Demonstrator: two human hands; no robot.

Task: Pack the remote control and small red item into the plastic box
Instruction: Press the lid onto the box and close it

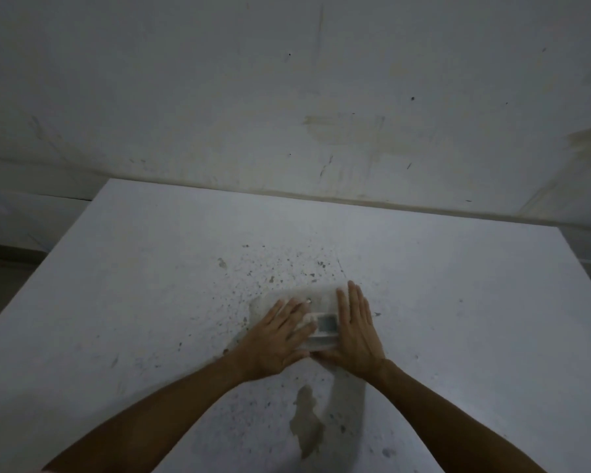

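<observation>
A person leans over a white table [458, 319], both bare forearms reaching in from the near edge, at about 7 and 5 o'clock. Near the middle of the tabletop sits a clear plastic box [316, 303], hard to make out against the pale, speckled surface. The left hand [277, 339] lies flat across the box's left part, fingers spread and pointing toward 1 o'clock, palm down on top of it. The right hand [355, 331] lies flat on the box's right side, fingers straight and together, pointing to 12 o'clock. Neither hand curls around anything; both press open-palmed on the box. Between the two hands shows a pale remote control [325, 327] with a small grey screen, seen through the clear plastic, so it seems to be inside the box. The picture is too dim and blurred for me to find any red item. At 6 o'clock from the box a brownish stain [307, 421] marks the table. A scuffed grey wall [287, 97] stands at 12 o'clock.
</observation>
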